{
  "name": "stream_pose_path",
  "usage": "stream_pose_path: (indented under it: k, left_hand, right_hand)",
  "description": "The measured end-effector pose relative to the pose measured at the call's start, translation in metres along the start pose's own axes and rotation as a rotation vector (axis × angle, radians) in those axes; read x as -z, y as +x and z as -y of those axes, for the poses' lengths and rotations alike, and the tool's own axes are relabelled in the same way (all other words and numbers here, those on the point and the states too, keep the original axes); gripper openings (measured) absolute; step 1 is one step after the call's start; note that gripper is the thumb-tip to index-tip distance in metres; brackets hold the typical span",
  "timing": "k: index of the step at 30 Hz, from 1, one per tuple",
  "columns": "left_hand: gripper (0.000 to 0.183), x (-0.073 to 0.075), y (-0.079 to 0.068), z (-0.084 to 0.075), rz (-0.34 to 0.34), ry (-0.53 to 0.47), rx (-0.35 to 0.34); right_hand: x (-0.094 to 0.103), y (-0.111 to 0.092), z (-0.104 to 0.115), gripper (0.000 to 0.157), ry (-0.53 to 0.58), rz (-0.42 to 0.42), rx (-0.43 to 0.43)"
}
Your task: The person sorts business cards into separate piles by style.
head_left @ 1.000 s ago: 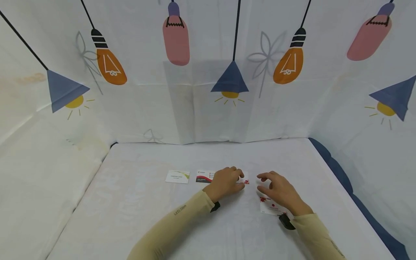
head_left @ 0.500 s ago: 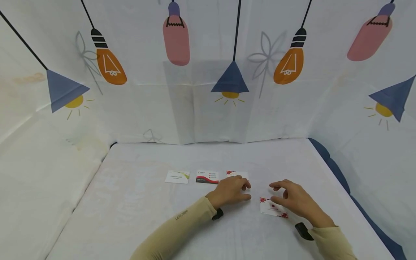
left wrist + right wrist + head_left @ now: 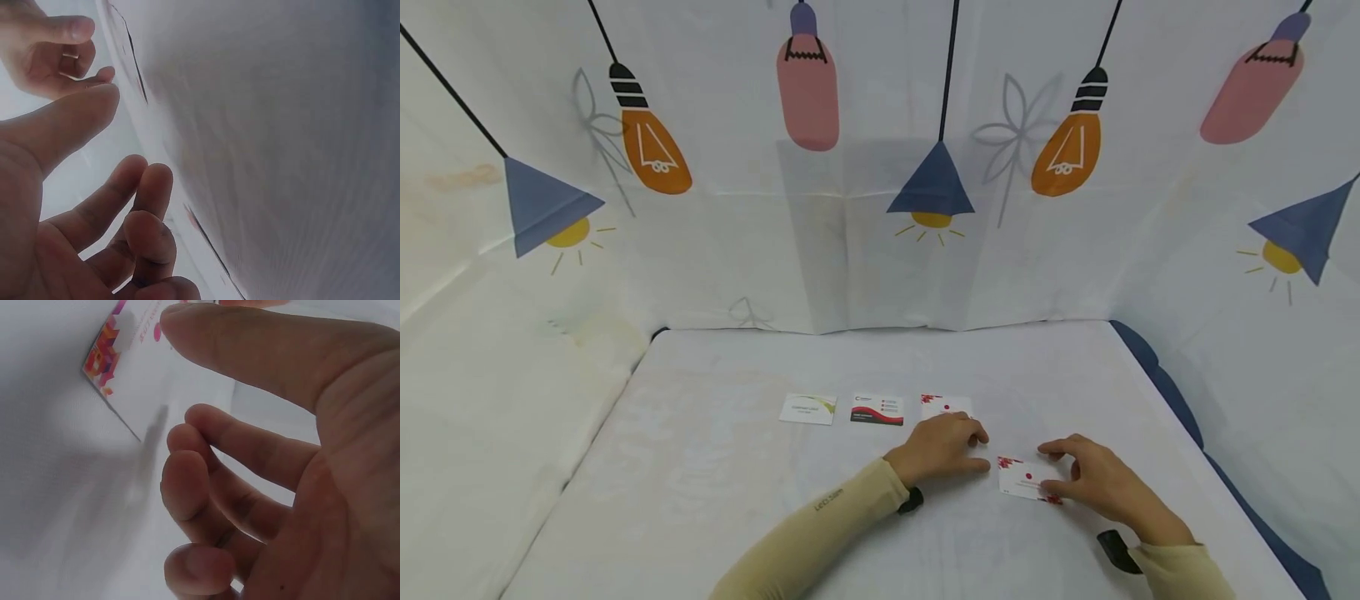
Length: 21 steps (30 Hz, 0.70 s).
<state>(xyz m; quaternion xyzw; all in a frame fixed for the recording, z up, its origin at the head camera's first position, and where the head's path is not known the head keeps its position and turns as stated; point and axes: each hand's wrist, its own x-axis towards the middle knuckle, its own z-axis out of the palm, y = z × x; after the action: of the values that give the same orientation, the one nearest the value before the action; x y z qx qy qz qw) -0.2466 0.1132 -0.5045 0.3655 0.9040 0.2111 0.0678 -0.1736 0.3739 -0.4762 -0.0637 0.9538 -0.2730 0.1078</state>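
Note:
A white business card with red corner patterns [image 3: 1018, 475] lies on the table between my hands. My right hand [image 3: 1093, 475] is over its right end, thumb and fingers spread apart with nothing between them; the right wrist view has the thumb [image 3: 237, 347] overlapping the card's printed face [image 3: 140, 356]. To the left of that card, my left hand [image 3: 940, 448] hovers with fingers loosely bent and holding nothing. Just behind it lies a matching red-cornered card [image 3: 942, 404], its lower part covered by the hand. In the left wrist view, both cards show nearly edge-on.
Further left in the same row lie a card with a red and black wave [image 3: 877, 410] and a white card with a green curve [image 3: 808, 408]. A white cloth covers the table [image 3: 700, 467]. A printed curtain [image 3: 865, 275] hangs at the back and sides.
Both hands have drawn back toward the front and right, away from the row. The rear red-cornered card has come into sight, and the right hand now overlaps the nearer card's right end.

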Motion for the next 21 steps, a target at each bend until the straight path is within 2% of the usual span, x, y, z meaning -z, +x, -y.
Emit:
stream_pose_path:
  k: [7, 12, 21]
  left_hand:
    - [0.035, -0.004, 0.003, -0.007, 0.041, 0.031, 0.006]
    - [0.036, -0.006, 0.004, -0.013, 0.050, 0.065, -0.019]
    - [0.040, -0.008, 0.006, -0.023, 0.076, 0.105, -0.017]
  right_hand:
    - [-0.001, -0.003, -0.003, 0.060, -0.015, 0.015, -0.028]
    - [-0.003, -0.002, -0.005, 0.058, -0.037, 0.039, -0.059]
    - [-0.005, -0.001, -0.006, 0.056, -0.049, 0.038, -0.067]
